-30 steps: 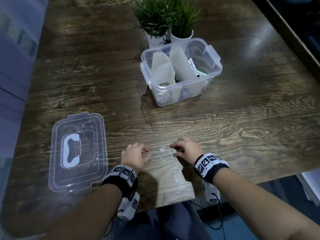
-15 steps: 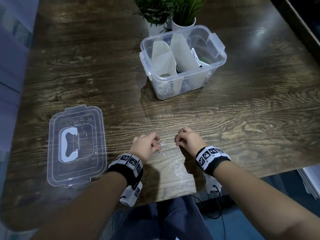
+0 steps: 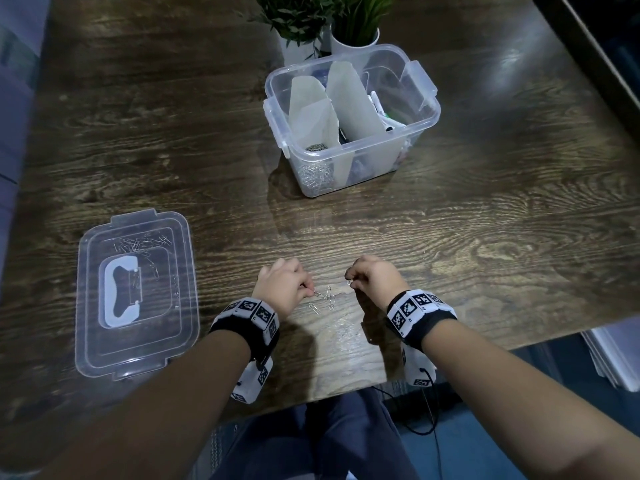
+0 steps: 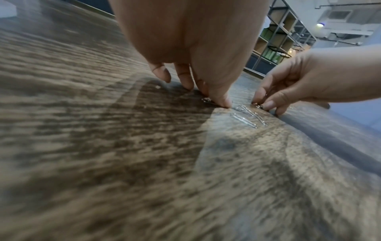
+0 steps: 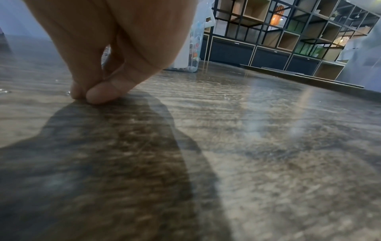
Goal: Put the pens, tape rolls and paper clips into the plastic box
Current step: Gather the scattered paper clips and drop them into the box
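Your fingers [image 4: 221, 99] on the left hand [image 3: 282, 287] are curled down to the wooden table [image 3: 485, 237], thumb and forefinger drawn together on a single paper clip [image 4: 206, 100] at the left edge of the loose paper clips [image 3: 325, 298] — the other fingertips sit just behind, touching or nearly touching the wood. Your right hand [image 3: 374, 278] mirrors it from the other side: thumb and forefinger pinched tight on a small clip at the right edge of the same scatter, knuckles bunched, tips pressed to the tabletop. From the right wrist view you see only the thumb and one finger closed together against the wood; the clip itself is too small there to make out. A few clips lie flat between your two hands, near the front edge of the table. The plastic box [image 3: 424, 109] stands open well beyond your hands, split by pale dividers — a heap of clips fills its near-left compartment, and pens [image 3: 381, 110] lean in the right one. Its clear lid [image 3: 136, 296] lies flat to your left, with more clips scattered on it. Two potted plants [image 3: 329, 19] stand just behind the box.
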`<move>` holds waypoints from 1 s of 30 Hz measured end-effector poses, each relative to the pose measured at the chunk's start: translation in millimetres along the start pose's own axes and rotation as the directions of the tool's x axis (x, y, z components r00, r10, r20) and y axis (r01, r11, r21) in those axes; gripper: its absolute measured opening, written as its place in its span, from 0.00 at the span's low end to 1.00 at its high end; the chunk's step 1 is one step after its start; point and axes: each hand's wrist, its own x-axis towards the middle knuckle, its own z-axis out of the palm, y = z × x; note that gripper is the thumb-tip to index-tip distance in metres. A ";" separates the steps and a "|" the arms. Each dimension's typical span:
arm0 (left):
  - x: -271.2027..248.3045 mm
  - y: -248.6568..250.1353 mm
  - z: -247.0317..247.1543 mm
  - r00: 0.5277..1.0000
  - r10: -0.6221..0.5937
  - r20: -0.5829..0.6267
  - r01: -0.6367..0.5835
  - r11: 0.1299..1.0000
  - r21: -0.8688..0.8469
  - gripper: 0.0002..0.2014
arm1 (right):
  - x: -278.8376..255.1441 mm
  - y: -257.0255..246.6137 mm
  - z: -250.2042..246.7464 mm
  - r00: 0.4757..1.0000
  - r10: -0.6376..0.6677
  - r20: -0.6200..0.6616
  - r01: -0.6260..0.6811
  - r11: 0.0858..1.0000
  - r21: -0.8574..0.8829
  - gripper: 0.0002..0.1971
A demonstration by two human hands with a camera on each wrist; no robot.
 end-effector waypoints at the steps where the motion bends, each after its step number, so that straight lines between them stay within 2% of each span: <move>1: 0.2 0.8 -0.1 1.000 0.013 0.009 -0.013 1.000 0.022 0.06 | 2.2 0.2 -1.5 1.000 0.013 0.014 -0.013 1.000 -0.021 0.10; 6: -0.7 0.6 -3.3 0.998 0.054 0.020 -0.055 0.995 0.086 0.07 | 9.2 0.9 -7.1 0.988 0.104 0.114 -0.086 0.984 -0.157 0.11; 8: -2.1 -2.4 -9.3 0.999 0.040 0.010 -0.040 0.997 0.064 0.08 | 9.8 1.1 -7.5 0.987 0.124 0.105 -0.106 0.982 -0.159 0.09; 11: -8.2 -4.9 -15.7 0.996 0.063 0.056 -0.063 0.998 -0.014 0.05 | 7.4 -3.9 -11.1 0.970 0.164 0.178 -0.131 0.975 -0.180 0.09; 14: -15.5 -1.8 -11.2 0.993 0.092 0.073 -0.088 0.994 -0.062 0.05 | 0.9 -3.8 -9.8 0.990 0.088 0.108 -0.075 0.990 -0.121 0.06; 18: -18.8 3.0 0.3 0.990 0.128 0.059 -0.125 0.991 -0.052 0.14 | -3.7 -13.6 -7.5 0.981 -0.021 0.190 0.031 0.998 -0.048 0.11; 21: -18.6 6.7 5.8 0.986 0.153 0.063 -0.157 0.986 0.054 0.11 | -0.3 -25.6 -1.9 0.965 -0.103 0.243 0.131 0.987 -0.099 0.13; 24: -16.8 6.7 8.8 0.992 0.125 0.029 -0.127 0.990 0.062 0.10 | 3.8 -32.8 1.0 0.948 -0.112 0.297 0.175 0.965 -0.196 0.13; 27: -17.5 1.8 9.4 0.994 0.108 0.013 -0.109 0.991 0.083 0.09 | 9.9 -34.4 -0.4 0.946 -0.099 0.308 0.172 0.960 -0.221 0.08; 30: -18.1 -2.9 9.1 0.995 0.100 0.016 -0.101 0.988 0.117 0.10 | 12.9 -28.0 -0.4 0.961 -0.110 0.254 0.166 0.963 -0.211 0.05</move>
